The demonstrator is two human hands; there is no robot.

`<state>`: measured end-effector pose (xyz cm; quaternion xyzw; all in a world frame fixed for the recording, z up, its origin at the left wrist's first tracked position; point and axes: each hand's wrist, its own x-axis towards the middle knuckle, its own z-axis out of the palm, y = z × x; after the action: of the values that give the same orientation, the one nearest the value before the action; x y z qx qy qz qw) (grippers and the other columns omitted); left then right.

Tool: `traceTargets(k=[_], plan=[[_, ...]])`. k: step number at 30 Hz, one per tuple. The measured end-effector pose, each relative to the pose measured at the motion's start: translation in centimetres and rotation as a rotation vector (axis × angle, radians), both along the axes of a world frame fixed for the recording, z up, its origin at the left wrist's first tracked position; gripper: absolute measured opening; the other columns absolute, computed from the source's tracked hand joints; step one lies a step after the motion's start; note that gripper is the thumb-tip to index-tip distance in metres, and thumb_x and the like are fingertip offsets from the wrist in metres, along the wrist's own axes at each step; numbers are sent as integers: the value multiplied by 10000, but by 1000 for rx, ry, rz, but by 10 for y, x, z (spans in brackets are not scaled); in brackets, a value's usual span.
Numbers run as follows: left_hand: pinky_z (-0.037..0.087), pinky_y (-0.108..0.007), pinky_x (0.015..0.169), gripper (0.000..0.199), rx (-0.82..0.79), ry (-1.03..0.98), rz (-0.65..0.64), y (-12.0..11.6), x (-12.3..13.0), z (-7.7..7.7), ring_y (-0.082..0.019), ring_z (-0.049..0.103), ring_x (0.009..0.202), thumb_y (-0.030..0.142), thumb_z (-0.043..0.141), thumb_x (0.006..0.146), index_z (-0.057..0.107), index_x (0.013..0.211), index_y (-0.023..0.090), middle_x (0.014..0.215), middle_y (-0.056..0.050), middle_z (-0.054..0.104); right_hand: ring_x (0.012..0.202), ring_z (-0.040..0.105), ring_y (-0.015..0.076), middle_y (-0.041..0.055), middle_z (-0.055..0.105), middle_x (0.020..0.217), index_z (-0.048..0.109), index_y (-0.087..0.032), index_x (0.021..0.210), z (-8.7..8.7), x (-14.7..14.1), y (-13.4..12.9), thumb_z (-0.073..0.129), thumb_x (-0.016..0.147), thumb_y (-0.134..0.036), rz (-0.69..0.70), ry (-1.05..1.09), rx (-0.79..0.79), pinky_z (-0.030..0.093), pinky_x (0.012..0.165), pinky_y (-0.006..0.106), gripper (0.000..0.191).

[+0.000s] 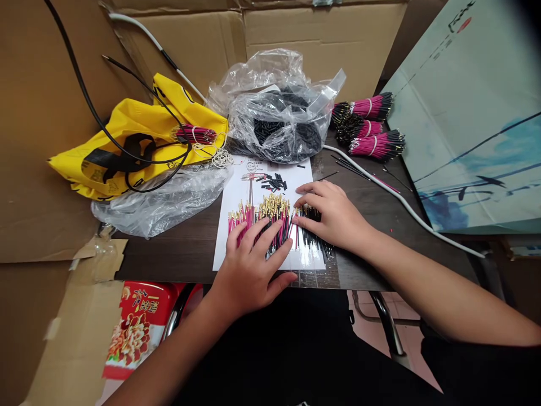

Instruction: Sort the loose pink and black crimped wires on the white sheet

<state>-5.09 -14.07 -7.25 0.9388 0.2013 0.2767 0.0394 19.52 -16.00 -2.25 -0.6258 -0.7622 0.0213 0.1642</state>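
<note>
Many short magenta and black wires with gold-coloured tips (274,207) lie side by side on a white printed sheet (226,251). My left hand (249,270) rests palm down across their lower part, fingers spread. From the right, my right hand (333,217) reaches in with curved fingers; its thumb and a fingertip close around a thin wire (296,239) at the row's right side. Beneath that hand sits a group of black wires (315,239), partly hidden. Small black sleeve pieces (274,182) are scattered just above the row.
Behind the sheet stands a clear plastic bag (283,124) of black pieces. Tied wire bundles (376,145) lie back right, near a white cable (406,200). On the left is a yellow bag (131,118) with another bundle (196,134). Cardboard (321,42) and a pale painted panel (473,141) border the table.
</note>
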Motion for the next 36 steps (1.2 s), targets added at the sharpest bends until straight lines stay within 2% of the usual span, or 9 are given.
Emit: traceTargets(k=[8,14,21,25,31,36], plan=[[283,-619,1100,522,-14,30,-17,0,1,2,-358,421,1391,579,574,905,616,1335,286,1517,-118,495,1159,549,291,100,627,1245,680,-197,1021,2,-2,-3,681,901,-429,10,-59,31,379,1061,487,261],[289,-612,1103,519,12,18,-39,0,1,1,-341,444,1378,575,571,911,614,1339,285,1519,-93,499,1130,556,284,94,637,1212,665,-205,991,2,-2,-1,689,897,-410,21,-3,-1,413,1012,467,227],[304,-584,1110,485,90,-19,-122,-2,-5,-2,-311,514,1304,538,595,918,629,1317,265,1443,-47,585,1156,539,294,93,621,1248,653,-218,968,2,1,-2,710,871,-455,33,-11,-12,395,1031,486,263],[282,-565,1140,440,127,-32,-184,-3,-8,-2,-287,553,1242,484,600,934,643,1295,237,1316,-28,679,1171,532,296,97,610,1262,642,-223,995,2,3,-2,715,855,-497,58,-24,-9,373,1063,506,316],[246,-540,1167,472,143,-2,-211,-3,-5,-2,-254,563,1194,450,572,957,601,1350,191,1298,-29,686,1209,520,294,109,590,1293,627,-215,1032,3,3,-2,694,864,-517,76,-50,-26,338,1111,516,351],[235,-536,1179,395,169,-9,-242,-2,-6,-2,-257,571,1182,416,582,949,654,1271,198,1279,-47,688,1228,517,300,111,582,1312,629,-226,1066,3,5,-3,686,874,-505,81,-39,-40,334,1117,536,344]])
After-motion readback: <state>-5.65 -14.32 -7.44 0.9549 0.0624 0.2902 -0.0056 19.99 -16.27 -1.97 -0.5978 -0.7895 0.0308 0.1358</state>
